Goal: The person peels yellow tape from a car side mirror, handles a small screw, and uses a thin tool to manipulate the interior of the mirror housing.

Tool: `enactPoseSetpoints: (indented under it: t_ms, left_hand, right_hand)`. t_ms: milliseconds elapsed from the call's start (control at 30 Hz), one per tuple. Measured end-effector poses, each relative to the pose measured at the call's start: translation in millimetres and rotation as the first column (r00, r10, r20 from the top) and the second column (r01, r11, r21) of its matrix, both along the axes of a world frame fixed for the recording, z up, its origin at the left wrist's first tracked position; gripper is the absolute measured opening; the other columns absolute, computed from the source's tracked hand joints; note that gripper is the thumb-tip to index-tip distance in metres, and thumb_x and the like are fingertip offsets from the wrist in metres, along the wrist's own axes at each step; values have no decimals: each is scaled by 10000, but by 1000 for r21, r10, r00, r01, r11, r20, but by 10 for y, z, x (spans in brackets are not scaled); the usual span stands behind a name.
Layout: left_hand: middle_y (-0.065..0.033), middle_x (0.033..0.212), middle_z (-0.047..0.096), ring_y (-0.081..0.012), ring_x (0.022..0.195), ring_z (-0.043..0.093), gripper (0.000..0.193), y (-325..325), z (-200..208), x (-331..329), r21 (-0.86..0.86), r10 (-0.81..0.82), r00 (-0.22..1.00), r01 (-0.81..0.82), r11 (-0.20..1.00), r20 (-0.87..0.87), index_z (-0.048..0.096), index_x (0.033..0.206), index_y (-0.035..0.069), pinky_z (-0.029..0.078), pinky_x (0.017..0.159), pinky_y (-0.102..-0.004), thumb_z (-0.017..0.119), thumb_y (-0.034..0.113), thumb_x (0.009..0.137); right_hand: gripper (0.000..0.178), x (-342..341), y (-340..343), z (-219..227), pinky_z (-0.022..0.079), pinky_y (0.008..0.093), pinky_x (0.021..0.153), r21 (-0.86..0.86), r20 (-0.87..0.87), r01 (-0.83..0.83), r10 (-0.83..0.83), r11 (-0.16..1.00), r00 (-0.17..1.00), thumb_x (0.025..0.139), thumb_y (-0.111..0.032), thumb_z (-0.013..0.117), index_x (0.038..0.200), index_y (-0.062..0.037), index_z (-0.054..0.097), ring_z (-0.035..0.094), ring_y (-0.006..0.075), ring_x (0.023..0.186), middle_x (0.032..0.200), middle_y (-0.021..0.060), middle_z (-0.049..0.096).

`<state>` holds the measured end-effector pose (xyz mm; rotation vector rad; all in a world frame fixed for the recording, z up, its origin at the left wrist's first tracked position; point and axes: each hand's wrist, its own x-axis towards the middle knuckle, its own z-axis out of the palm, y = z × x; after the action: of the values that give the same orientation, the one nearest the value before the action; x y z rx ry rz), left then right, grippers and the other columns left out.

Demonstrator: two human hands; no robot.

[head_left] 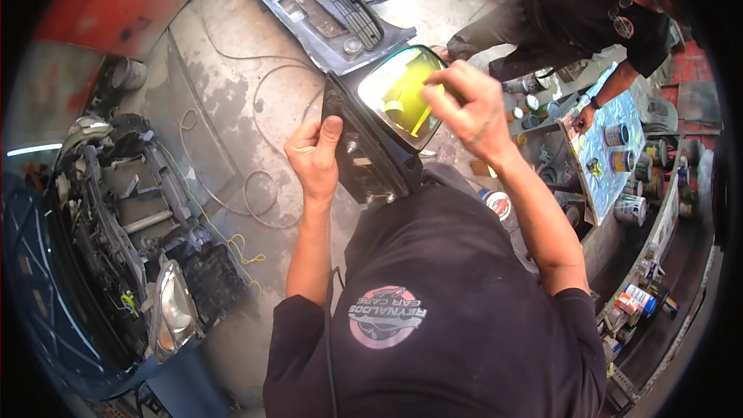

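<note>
A car side mirror (379, 128) is held above the concrete floor (224, 108): its black housing edge is gripped by the left hand (316, 156), while its yellow-tinted glass is pressed by the right hand (468, 108), fingers closed. A detached bumper (325, 8) lies just beyond.

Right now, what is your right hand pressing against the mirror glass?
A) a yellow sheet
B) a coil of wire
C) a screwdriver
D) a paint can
A: the right hand has its fingers on a yellow sheet laid over the glass of the side mirror, which the left hand steadies.
</note>
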<state>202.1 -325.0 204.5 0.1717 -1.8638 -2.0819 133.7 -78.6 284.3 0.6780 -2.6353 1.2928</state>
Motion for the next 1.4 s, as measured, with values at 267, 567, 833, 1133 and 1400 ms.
enactPoseSetpoints:
  t_ms: [267,567,833,1133,1400]
  left_hand:
    - [72,682,557,-26,627,423,422,48,-77,-6,-26,-32,997,34,999,68,661,763,6,304,544,-213,738,353,990]
    - [108,651,379,-27,626,292,527,157,218,1,-40,-12,998,14,999,58,461,650,83,214,526,-255,748,378,979]
    - [84,618,386,-38,604,322,546,-2,50,118,-225,-5,988,41,974,157,450,634,55,247,508,-273,808,340,932]
    - [58,648,511,-44,641,417,397,102,-61,180,-116,95,990,-82,990,104,624,723,-4,334,546,-259,806,277,936]
    - [82,670,486,-36,642,389,426,135,19,217,-44,140,985,-136,990,98,553,698,34,305,546,-238,798,276,948]
  right_hand:
    - [125,55,-206,-284,518,443,737,82,-94,-226,234,971,968,907,-110,723,989,-20,693,663,343,799,891,127,647]
    - [212,-12,12,-277,488,382,733,-81,194,-61,76,995,978,945,-196,686,948,14,658,642,278,783,847,159,649]
    - [283,-342,478,-57,506,270,621,-450,339,272,-119,851,933,1019,-276,645,970,1,677,620,106,665,762,35,667]
    - [260,75,160,-332,494,253,614,-76,437,53,-15,996,899,916,-148,601,1039,45,726,618,87,651,807,48,701]
    - [325,136,-243,-412,539,462,777,139,259,-79,41,987,965,891,-256,766,1120,-35,700,709,376,874,959,212,732]
